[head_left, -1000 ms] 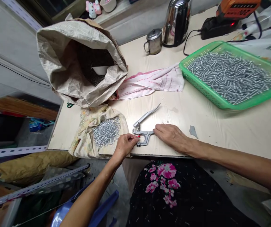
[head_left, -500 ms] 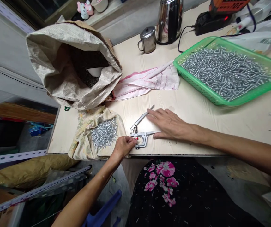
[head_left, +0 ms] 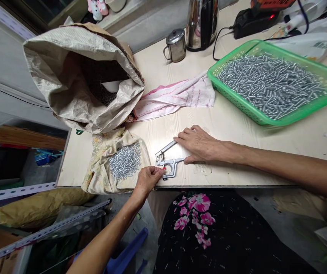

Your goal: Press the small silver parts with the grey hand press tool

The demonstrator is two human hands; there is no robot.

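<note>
Silver snap-fastener pliers (head_left: pixel 173 166) lie on the table near its front edge, jaws to the left and handles spread. My right hand (head_left: pixel 200 146) holds them, fingers over the upper handle and thumb by the lower one. My left hand (head_left: pixel 149 178) is pinched closed at the jaws, beside a red part of the tool; whatever sits between its fingertips is too small and hidden to make out. Left of the pliers, a heap of small silver metal pins (head_left: pixel 125 161) rests on a crumpled yellowish cloth (head_left: pixel 95 167).
A large paper-like sack (head_left: pixel 80 110) with a white scoop (head_left: pixel 111 86) inside stands at the back left. Beside it lies a pink-and-white towel (head_left: pixel 177 97). A green basket (head_left: pixel 238 104) full of silver pins is at right. Behind stand a metal mug (head_left: pixel 176 47) and a kettle (head_left: pixel 199 26).
My right hand's fingers have come down onto the upper handle, which now sits slightly lower. My left hand stays pinched at the jaws. The view has shifted slightly.
</note>
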